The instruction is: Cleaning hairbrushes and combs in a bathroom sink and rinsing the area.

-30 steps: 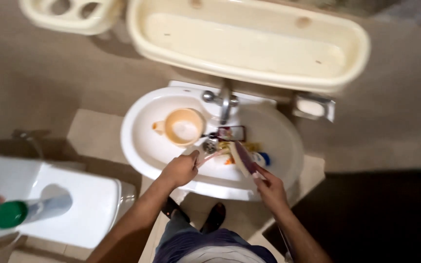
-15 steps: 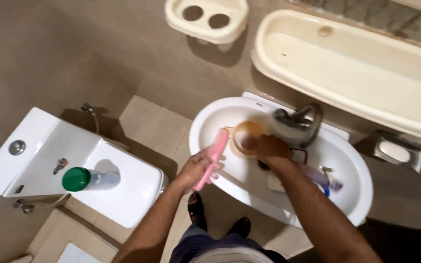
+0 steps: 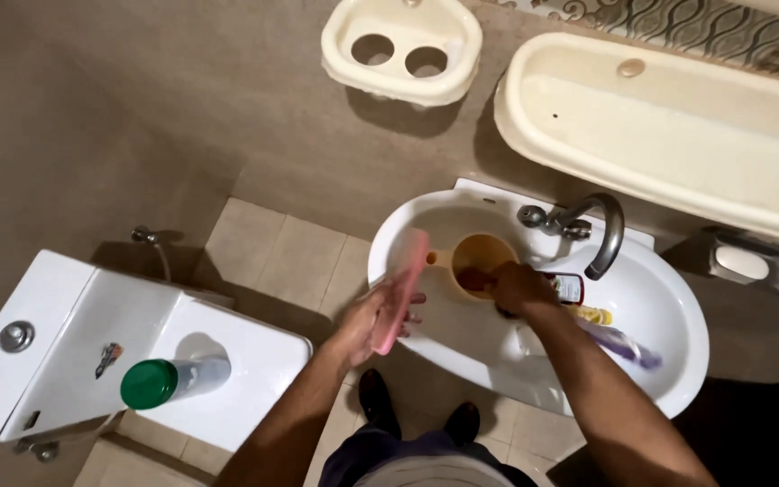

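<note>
Left hand grips a pink brush over the sink rim. Right hand is curled at the orange mug in the basin; its grip I can't tell.

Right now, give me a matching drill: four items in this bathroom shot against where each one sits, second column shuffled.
Items:
1. pink flat object
2. orange mug
3. green-capped bottle
4. soap bar

Places:
A. lying on the toilet tank
B. in the wall dish right of the sink
C. in the left hand
D. in the sink basin, under the right hand

Pairs: 1-C, 2-D, 3-A, 4-B
</note>
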